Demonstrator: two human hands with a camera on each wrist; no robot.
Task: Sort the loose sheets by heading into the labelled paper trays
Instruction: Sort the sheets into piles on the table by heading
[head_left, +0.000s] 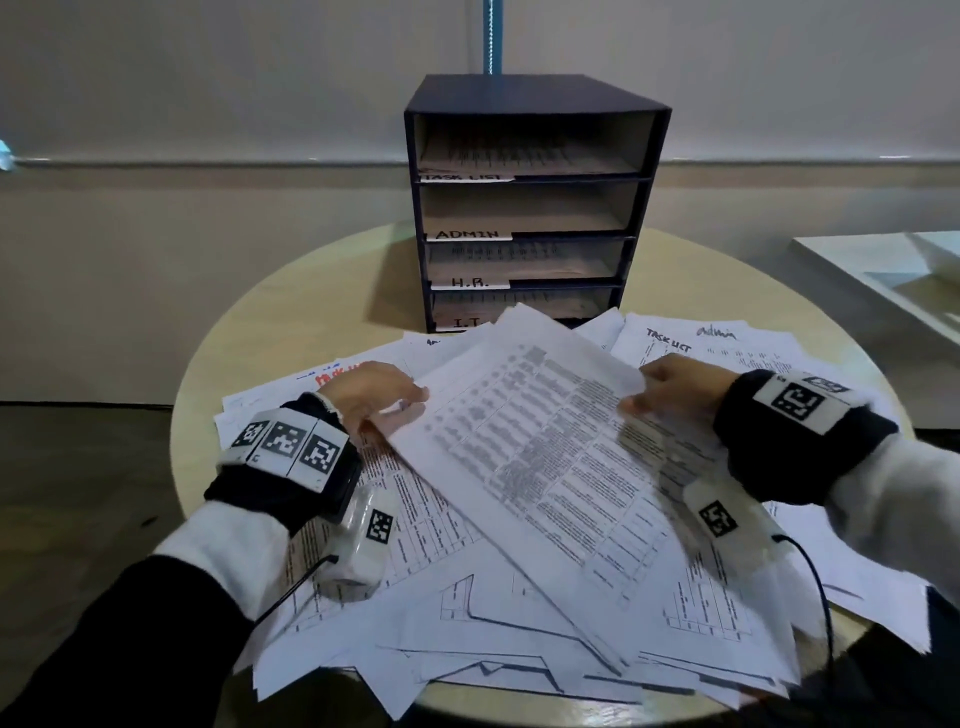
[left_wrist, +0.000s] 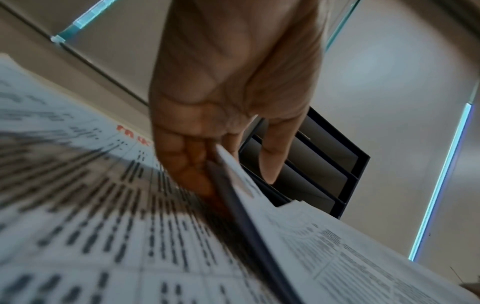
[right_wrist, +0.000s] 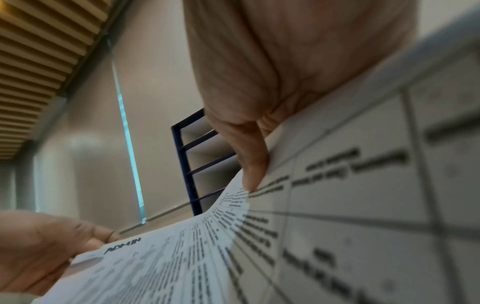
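Both hands hold one printed sheet (head_left: 535, 452) tilted above the pile of loose sheets (head_left: 467, 639) on the round table (head_left: 270, 306). My left hand (head_left: 400, 405) pinches its left edge, with the fingers underneath in the left wrist view (left_wrist: 192, 164). My right hand (head_left: 636, 397) pinches its right edge, thumb (right_wrist: 254, 164) on top. The right wrist view shows the sheet's heading, ADMIN (right_wrist: 123, 245). Behind the pile stands the dark tray unit (head_left: 530, 93), its shelves labelled TASK LIST (head_left: 465, 177), ADMIN (head_left: 467, 235), H.R. (head_left: 470, 283) and I.T. (head_left: 465, 323).
Loose sheets headed TASK LIST (head_left: 670, 340) and admin (head_left: 717, 332) lie at the far right of the pile, and one with red writing (head_left: 337, 376) at the left. A white surface (head_left: 883, 275) stands off the table to the right. A wall is close behind.
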